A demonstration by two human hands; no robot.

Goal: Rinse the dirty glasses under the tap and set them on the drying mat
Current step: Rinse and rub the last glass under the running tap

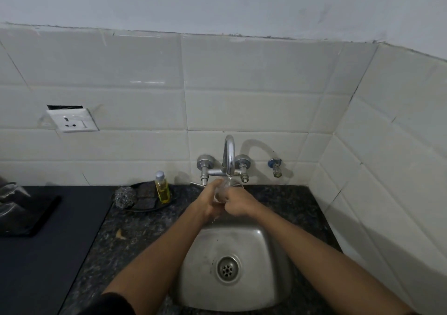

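Note:
A clear glass [227,189] is held under the chrome tap [229,155], with water running from the spout into it. My left hand [211,201] wraps the glass from the left. My right hand [238,203] grips it from the right, fingers against its lower part. Both hands hover over the back edge of the steel sink [266,247]. Much of the glass is hidden by my fingers. A dark mat [36,254] lies flat on the counter at the left.
A dish with a steel scrubber [124,197], dark sponges and a yellow soap bottle [162,190] sits left of the tap. A black tray with crumpled plastic [14,208] is at far left. A small valve [275,167] and tiled walls close in on the right.

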